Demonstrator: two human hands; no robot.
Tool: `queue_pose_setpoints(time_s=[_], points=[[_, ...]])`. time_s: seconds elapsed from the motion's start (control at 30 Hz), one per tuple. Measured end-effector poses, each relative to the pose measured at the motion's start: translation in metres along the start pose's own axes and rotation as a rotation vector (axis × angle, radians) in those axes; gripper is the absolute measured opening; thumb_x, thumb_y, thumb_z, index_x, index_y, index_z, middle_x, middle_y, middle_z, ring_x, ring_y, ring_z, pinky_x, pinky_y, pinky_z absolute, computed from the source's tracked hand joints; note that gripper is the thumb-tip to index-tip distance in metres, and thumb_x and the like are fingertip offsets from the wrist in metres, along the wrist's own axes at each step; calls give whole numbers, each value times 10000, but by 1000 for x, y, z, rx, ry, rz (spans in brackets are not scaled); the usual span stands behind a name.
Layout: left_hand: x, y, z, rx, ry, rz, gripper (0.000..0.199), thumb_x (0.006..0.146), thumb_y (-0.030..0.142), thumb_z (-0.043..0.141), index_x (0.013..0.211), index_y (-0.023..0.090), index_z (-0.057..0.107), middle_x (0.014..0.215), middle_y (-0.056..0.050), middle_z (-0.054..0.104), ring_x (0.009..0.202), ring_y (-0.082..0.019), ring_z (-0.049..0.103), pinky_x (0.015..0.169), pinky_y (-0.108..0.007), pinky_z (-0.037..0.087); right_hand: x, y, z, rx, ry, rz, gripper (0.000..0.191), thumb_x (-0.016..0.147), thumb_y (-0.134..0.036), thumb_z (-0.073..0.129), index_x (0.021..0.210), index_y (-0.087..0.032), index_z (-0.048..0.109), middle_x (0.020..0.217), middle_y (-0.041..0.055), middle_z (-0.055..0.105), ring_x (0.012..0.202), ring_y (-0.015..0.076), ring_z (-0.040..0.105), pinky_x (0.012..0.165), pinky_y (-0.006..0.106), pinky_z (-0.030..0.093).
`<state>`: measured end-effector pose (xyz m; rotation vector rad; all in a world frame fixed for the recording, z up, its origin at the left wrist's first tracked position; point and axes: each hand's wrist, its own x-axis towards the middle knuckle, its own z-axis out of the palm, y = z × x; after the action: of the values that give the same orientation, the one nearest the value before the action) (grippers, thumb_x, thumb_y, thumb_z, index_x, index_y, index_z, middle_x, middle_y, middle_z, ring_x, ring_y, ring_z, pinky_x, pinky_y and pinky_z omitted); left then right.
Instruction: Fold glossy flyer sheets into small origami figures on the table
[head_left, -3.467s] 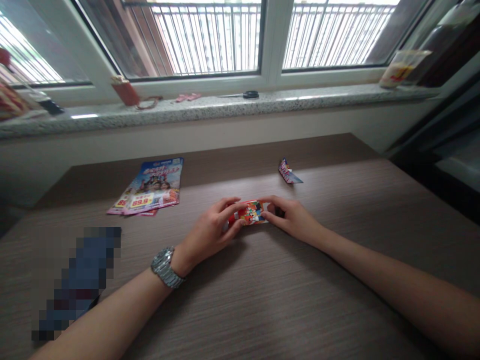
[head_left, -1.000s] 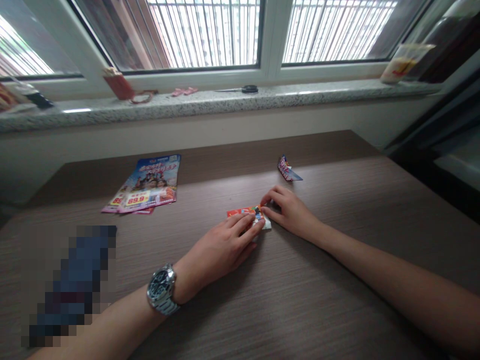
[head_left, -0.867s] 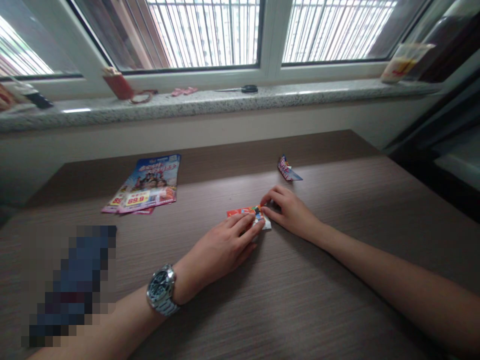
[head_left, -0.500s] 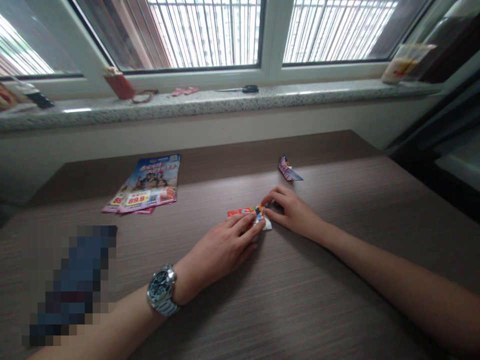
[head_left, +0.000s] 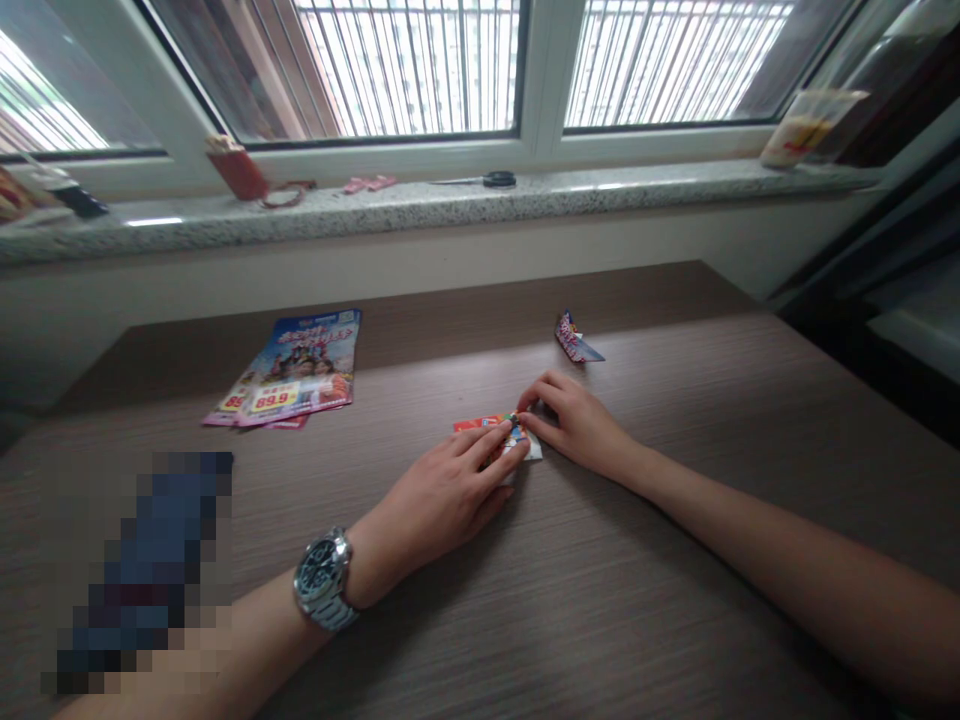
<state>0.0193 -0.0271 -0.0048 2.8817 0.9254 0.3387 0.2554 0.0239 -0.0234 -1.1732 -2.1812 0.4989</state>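
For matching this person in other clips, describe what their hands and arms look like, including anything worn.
The left hand has a silver metal wristwatch at its wrist, with a link bracelet and a round, dark dial bearing smaller sub-dials. The right hand has nothing at the wrist. No sleeve, glove or ring shows on either side.

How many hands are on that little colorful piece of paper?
2: the left hand lies over the colorful paper, covering part of it, and the right hand has its fingertips at the far right edge. No other hand shows.
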Motion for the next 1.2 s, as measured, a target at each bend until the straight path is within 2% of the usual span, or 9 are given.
queue_pose_setpoints(time_s=[1.0, 1.2], points=[[0, 0, 2, -4, -8, 2, 447, 1052, 274, 488, 1488, 183, 445, 1555, -162, 469, 1439, -317, 459, 1177, -498, 449, -1, 2, 3, -40, 12, -5, 31, 942, -190, 671, 952, -208, 649, 976, 51, 604, 922, 209, 597, 831, 340, 477], [0, -1, 2, -34, 23, -1, 434, 1052, 276, 491, 1478, 208, 448, 1556, -149, 475, 1441, -300, 462, 1166, -505, 462, -1, 1, 3, -17, 14, -7, 36, 942, -181, 673, 953, -211, 656, 975, 50, 601, 915, 203, 595, 823, 334, 482]])
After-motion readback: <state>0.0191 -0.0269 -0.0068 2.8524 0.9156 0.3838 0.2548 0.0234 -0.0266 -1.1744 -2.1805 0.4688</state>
